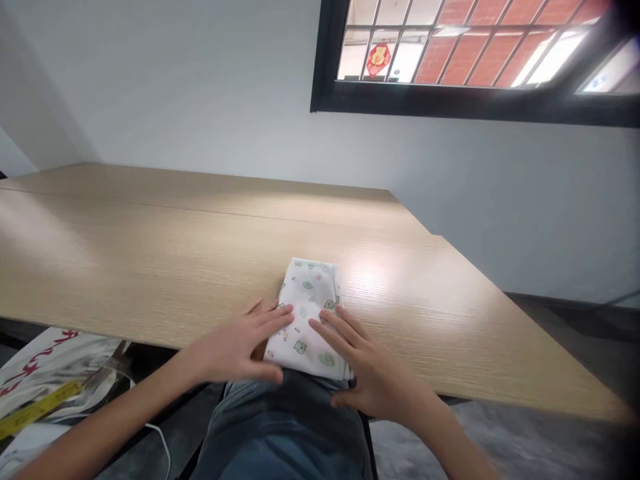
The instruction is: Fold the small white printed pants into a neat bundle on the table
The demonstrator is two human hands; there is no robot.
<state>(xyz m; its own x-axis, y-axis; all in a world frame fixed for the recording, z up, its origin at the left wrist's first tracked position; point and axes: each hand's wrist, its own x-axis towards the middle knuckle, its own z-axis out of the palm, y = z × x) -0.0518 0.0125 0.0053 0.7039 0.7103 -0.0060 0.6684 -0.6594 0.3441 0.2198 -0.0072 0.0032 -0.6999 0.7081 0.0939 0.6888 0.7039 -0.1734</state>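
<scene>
A folded white cloth (307, 313) with a small green cartoon print lies flat on the light wooden table (150, 267), close to its near edge. My left hand (240, 343) rests with spread fingers on the cloth's left side. My right hand (370, 370) lies with spread fingers across its right side, and neither hand grips it. The cloth's near end sits just above my denim-covered lap (285, 427).
The table's seam runs across its far part, and its right edge slants away toward a white wall. At lower left are a white printed bag (50, 360), a yellow ruler-like strip (37, 408) and a white cable (160, 443). A dark-framed window (450, 53) is above.
</scene>
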